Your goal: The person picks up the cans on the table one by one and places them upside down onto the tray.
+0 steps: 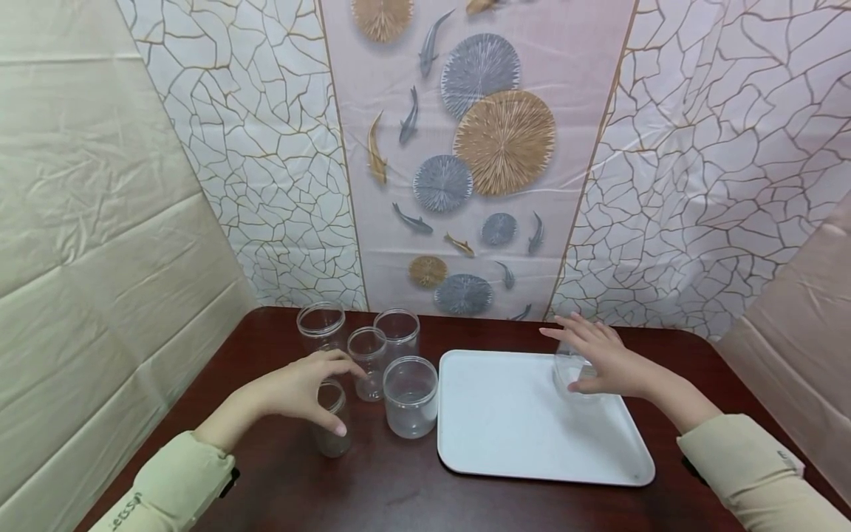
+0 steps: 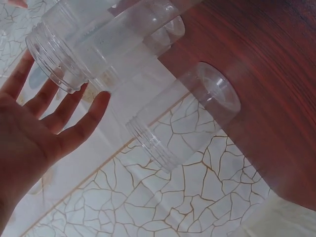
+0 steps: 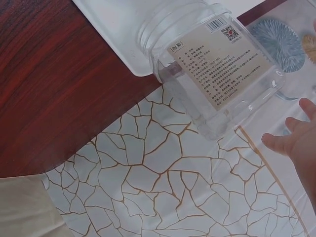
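- We hold our left hand (image 1: 302, 386) released, close to clear jars (image 1: 411, 399) standing upright on the worktop (image 1: 392, 491).
- We hold our right hand (image 1: 606, 363) released, near the labelled jar (image 3: 215, 66), inverted on the tray (image 1: 512, 428).

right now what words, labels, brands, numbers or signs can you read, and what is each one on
"胎菊", as best I can tell: heading of the label on the clear jar.
Same label: other print too small to read reliably, plus a barcode and QR code.
Left sleeve: dark lettering, too blurred to read.
Right sleeve: mark too small to read.
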`<state>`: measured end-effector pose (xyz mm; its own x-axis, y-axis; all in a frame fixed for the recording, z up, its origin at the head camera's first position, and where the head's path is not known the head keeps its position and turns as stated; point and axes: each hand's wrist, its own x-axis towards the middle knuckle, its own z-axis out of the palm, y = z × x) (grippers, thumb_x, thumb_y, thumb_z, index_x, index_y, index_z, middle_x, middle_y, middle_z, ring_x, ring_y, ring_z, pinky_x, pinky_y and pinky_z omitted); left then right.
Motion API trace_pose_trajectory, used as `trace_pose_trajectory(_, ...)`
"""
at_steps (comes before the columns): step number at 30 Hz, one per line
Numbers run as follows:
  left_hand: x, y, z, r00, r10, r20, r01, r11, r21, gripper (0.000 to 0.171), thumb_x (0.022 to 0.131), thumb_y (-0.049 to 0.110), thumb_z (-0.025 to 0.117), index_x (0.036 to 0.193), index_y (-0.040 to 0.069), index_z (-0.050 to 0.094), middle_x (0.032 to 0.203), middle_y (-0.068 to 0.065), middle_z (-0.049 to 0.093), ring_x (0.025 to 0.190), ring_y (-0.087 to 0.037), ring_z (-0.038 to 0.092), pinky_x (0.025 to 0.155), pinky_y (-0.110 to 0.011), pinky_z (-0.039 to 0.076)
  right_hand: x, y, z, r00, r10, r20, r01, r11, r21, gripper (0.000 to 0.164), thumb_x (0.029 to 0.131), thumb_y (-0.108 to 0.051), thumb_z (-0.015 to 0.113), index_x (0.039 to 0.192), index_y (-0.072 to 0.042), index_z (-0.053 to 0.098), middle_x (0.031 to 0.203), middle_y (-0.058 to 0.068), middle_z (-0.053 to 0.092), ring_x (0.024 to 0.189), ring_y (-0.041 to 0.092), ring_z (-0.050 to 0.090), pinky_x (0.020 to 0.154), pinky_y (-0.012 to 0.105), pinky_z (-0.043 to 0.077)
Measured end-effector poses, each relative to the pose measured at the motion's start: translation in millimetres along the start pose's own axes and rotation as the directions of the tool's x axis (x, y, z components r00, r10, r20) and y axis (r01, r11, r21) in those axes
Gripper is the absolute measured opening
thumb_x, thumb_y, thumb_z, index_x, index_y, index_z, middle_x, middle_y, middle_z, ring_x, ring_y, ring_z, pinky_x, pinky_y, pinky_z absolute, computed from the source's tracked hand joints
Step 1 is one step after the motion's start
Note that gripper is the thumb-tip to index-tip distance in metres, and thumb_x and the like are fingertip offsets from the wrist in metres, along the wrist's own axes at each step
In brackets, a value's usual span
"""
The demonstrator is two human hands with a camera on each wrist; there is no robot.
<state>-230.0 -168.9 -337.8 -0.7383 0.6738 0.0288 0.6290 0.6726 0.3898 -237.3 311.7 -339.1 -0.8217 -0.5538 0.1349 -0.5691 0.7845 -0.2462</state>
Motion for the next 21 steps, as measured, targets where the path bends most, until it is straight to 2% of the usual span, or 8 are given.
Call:
trace_pose_trajectory(3, -1.5, 0.0, 2.2, 0.999, -0.008, 0.048, 0.006, 0.999, 0.049, 0.069, 0.058, 0.042, 0.086, 0.12, 0.031, 0.057, 0.123, 0.003, 0.051, 0.118, -0.022, 0.046, 0.091, -0.046, 0.045, 0.2, -0.7, 0.0, 1.0, 0.006, 0.005, -0.006, 1.0, -0.006, 0.084, 0.072, -0.018, 0.08, 0.143, -0.017, 0.034, 0.151, 0.021, 0.023, 0.141, 0.046, 0.008, 0.103, 0.073, 0.009)
trace_pose_trajectory(7, -1.5, 2.1, 4.3, 0.997, -0.008, 0.08, -0.001, 0.994, 0.113, 0.069, 0.055, 0.035, 0.088, 0.117, 0.033, 0.058, 0.119, 0.004, 0.053, 0.113, -0.021, 0.047, 0.083, -0.045, 0.047, 0.4, -1.1, 0.5, 1.0, 0.012, 0.011, -0.012, 1.0, -0.012, 0.084, 0.072, -0.02, 0.08, 0.143, -0.018, 0.034, 0.151, 0.021, 0.023, 0.141, 0.046, 0.009, 0.103, 0.073, 0.009)
trace_pose_trajectory(11, -0.8, 4.8, 4.9, 0.995, -0.001, 0.1, -0.015, 0.988, 0.157, 0.069, 0.055, 0.029, 0.089, 0.117, 0.029, 0.059, 0.117, 0.002, 0.054, 0.107, -0.021, 0.048, 0.076, -0.043, 0.048, 0.4, -1.5, 1.1, 1.0, 0.016, 0.015, -0.016, 1.0, -0.009, 0.084, 0.072, -0.019, 0.08, 0.143, -0.018, 0.034, 0.151, 0.022, 0.023, 0.141, 0.047, 0.01, 0.103, 0.073, 0.009)
trace_pose_trajectory(21, 1.6, 3.6, 9.5, 0.991, 0.013, 0.133, -0.038, 0.981, 0.191, 0.064, 0.054, 0.023, 0.089, 0.111, 0.026, 0.059, 0.114, 0.001, 0.053, 0.104, -0.02, 0.05, 0.078, -0.041, 0.05, -0.1, -3.3, 1.1, 1.0, 0.0, 0.0, 0.0, 1.0, -0.031, 0.085, 0.071, -0.021, 0.081, 0.142, -0.018, 0.035, 0.151, 0.021, 0.024, 0.14, 0.047, 0.012, 0.103, 0.072, 0.011)
